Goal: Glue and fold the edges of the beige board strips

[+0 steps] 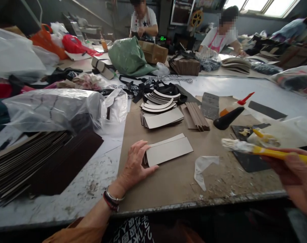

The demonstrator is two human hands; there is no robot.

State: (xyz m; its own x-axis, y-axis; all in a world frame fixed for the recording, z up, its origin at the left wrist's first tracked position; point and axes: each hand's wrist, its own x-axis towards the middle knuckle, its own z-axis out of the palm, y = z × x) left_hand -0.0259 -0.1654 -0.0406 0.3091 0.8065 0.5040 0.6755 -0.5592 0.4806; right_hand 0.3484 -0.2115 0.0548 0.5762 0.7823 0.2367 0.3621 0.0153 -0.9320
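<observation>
My left hand (134, 165) rests on the brown paper sheet (173, 175), its fingers curled on the left end of a small stack of grey card strips (168, 150). At the right edge my right hand (297, 179) grips a yellow-handled glue brush (247, 146), bristles pointing left above a dark glue-smeared plate (249, 162). A torn scrap of clear film (202, 167) lies between the card strips and the plate.
Behind the strips are more grey card piles (162, 111), brown folded pieces (196, 116), a black cone (228, 118) and an orange glue bottle (234, 106). Dark boards (42, 162) and plastic bags (57, 109) fill the left. Two people work at the far table end.
</observation>
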